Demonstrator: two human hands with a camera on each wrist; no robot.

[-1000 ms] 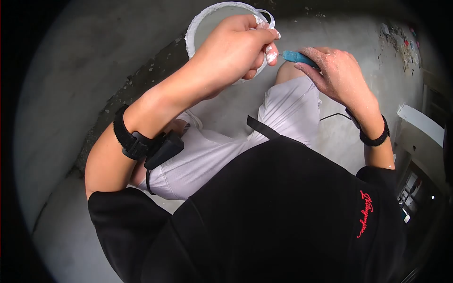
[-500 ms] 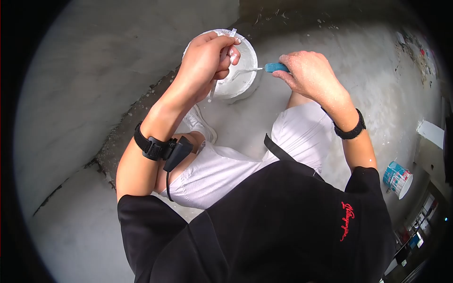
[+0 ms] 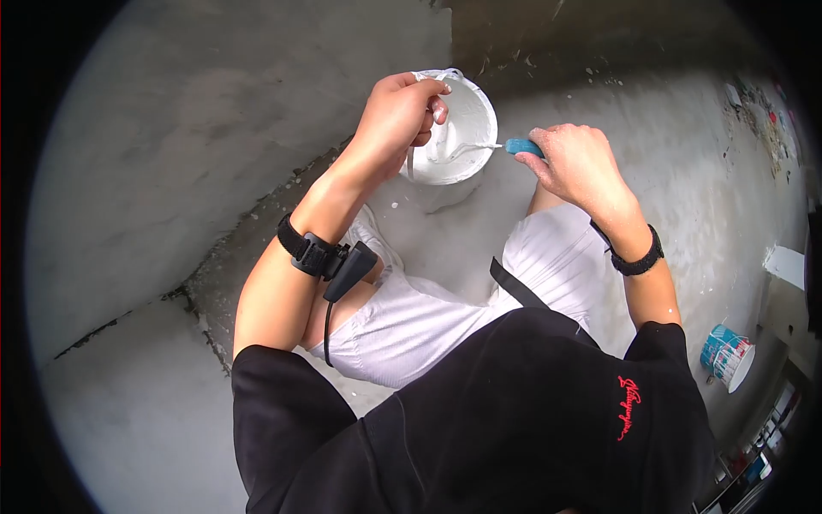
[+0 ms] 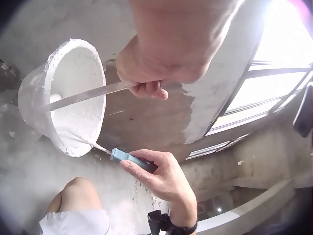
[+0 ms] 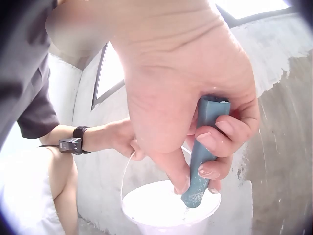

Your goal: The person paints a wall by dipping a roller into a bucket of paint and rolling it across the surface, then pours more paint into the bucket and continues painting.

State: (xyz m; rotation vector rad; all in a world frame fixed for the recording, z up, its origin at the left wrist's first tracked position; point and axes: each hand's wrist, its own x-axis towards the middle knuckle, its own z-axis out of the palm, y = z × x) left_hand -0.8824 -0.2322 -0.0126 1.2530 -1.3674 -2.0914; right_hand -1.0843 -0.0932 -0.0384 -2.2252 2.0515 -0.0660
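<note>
My left hand [image 3: 398, 120] grips the thin white bail handle [image 4: 93, 94] of a white bucket [image 4: 73, 112], its fingers curled and smeared with white paste. The bucket's mouth opens up beneath that hand, and its rim is crusted white. My right hand [image 3: 578, 164] holds a trowel by its blue handle [image 5: 203, 147], the thumb on one side and the fingers wrapped round the other. From the handle, the white-coated metal shank [image 3: 479, 146] reaches over the rim into the bucket. The trowel's blade is covered in white and blends with the inside.
Another bucket [image 3: 728, 358], blue and white, stands on the floor at the right. A grey plastered wall [image 3: 188, 128] rises along the left. Debris [image 3: 758, 120] lies on the floor at far right. A bright window [image 4: 266, 83] shows in the left wrist view.
In the head view the bucket has become smaller and fully visible, with the trowel's shank now seen over its rim. The blue-and-white bucket has come into view. Both hands keep their grips.
</note>
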